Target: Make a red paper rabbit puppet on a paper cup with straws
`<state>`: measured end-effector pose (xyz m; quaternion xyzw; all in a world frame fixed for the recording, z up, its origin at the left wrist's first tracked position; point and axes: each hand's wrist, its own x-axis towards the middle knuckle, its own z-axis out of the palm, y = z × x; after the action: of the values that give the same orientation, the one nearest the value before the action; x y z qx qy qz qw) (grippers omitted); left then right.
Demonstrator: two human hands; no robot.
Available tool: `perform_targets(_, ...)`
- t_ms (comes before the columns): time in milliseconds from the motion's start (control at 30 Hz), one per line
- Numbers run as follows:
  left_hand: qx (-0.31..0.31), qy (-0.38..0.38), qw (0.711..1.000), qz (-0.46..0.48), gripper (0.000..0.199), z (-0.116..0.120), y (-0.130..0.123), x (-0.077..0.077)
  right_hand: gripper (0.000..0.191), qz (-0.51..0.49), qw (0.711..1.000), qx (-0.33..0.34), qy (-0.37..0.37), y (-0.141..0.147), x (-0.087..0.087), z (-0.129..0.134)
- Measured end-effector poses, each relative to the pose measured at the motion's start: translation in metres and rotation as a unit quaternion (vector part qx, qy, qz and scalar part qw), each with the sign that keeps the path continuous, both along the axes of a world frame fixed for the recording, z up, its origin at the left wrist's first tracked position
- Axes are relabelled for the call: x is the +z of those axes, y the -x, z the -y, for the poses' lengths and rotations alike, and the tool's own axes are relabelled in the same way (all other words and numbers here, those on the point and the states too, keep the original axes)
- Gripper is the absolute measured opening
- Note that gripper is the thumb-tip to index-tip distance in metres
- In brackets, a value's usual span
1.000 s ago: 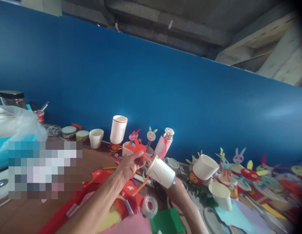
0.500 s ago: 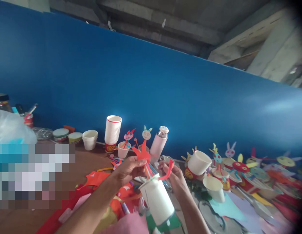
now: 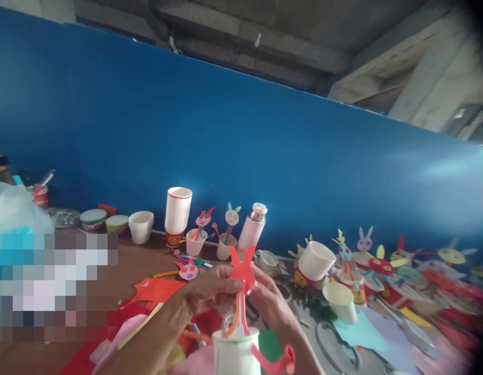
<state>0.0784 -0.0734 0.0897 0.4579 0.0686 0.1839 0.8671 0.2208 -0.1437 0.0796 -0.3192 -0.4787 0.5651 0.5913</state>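
Note:
Both hands meet near the centre around a red paper head with two long ears (image 3: 242, 269). My left hand (image 3: 215, 287) pinches its left side between thumb and fingers. On the other side, the fingers of my right hand (image 3: 267, 292) are closed at its right edge. Orange and pink strips run down from the head into a white paper cup (image 3: 237, 354), upright below the hands. A pink-red curled arm (image 3: 280, 360) sticks out from the cup's right side, an orange one (image 3: 196, 336) from its left.
Stacked white cups (image 3: 178, 211), a pink flask (image 3: 252, 228) and small cup figures (image 3: 196, 242) stand along the blue wall. Several more figures (image 3: 351, 278) crowd the right. Red paper scraps (image 3: 153, 291) lie left; scissors (image 3: 335, 344) lie right.
The cup has turned from tilted to upright and moved lower. The red head now shows both ears upward. My right hand has left the curled arm and moved left to the head.

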Motion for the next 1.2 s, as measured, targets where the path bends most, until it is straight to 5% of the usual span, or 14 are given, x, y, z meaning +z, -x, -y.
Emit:
perform_targets(400,-0.065,-0.078,0.995,-0.006,0.024,0.008,-0.001,-0.006,0.066,0.031,0.996,0.080,-0.005,-0.005,-0.003,0.004)
perform_targets(833,-0.106,-0.146,0.983,-0.035,0.026,0.000,-0.003,-0.016,0.033,0.116,0.993,0.007,-0.032,-0.005,0.010,0.011)
perform_targets(1000,-0.059,-0.162,0.985,-0.027,0.027,-0.004,0.000,-0.012,0.044,0.100,0.995,-0.009,-0.017,-0.007,0.011,0.010)
perform_targets(1200,0.014,-0.241,0.966,-0.095,0.028,-0.014,0.009,0.005,0.020,0.074,0.993,-0.092,-0.006,-0.011,0.003,0.002)
